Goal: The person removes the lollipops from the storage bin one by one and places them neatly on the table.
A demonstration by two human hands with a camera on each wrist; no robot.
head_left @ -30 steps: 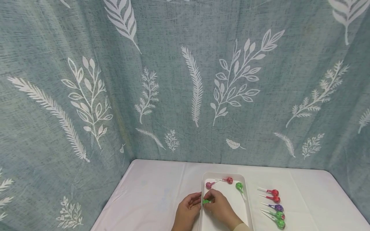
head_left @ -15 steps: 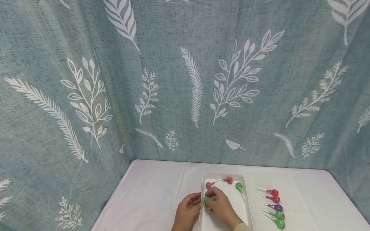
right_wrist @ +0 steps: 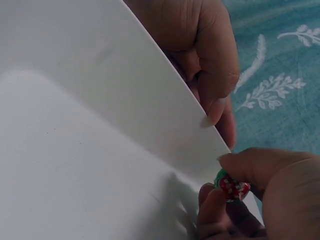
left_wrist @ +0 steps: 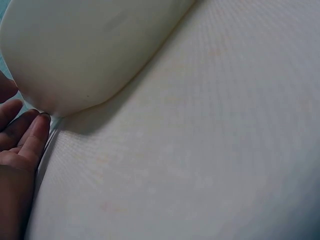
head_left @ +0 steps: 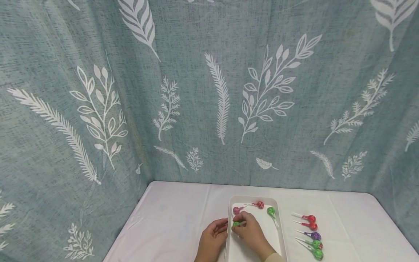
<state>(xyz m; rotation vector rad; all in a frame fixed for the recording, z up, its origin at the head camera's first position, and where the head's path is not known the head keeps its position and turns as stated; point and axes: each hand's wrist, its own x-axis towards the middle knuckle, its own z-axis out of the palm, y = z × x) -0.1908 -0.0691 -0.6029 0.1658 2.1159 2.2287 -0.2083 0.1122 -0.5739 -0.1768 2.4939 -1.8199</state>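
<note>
My right hand (head_left: 251,232) pinches a lollipop (head_left: 235,224) between thumb and fingers, just inside the left wall of a white tray (head_left: 282,233). In the right wrist view its wrapped head (right_wrist: 235,189) shows green and red, while the stick is mostly hidden by the hand. My left hand (head_left: 211,238) rests at the outside of that same wall, its fingertips touching it; the left wrist view has these fingers (left_wrist: 35,137) stretched against the tray's outer side. At the tray's far end lie a pink lollipop (head_left: 236,210), a red one (head_left: 260,205) and a green one (head_left: 271,211).
To the right of the tray, several lollipops lie in a column on the white tablecloth (head_left: 170,218): red ones (head_left: 311,218), a purple one (head_left: 315,235) and green ones (head_left: 317,253). A teal curtain with white leaf prints (head_left: 196,109) hangs behind the table.
The right hand has shifted slightly right and away from me with the pinched lollipop, whose green head has turned and moved up from the tray's left wall. The left hand stays in place.
</note>
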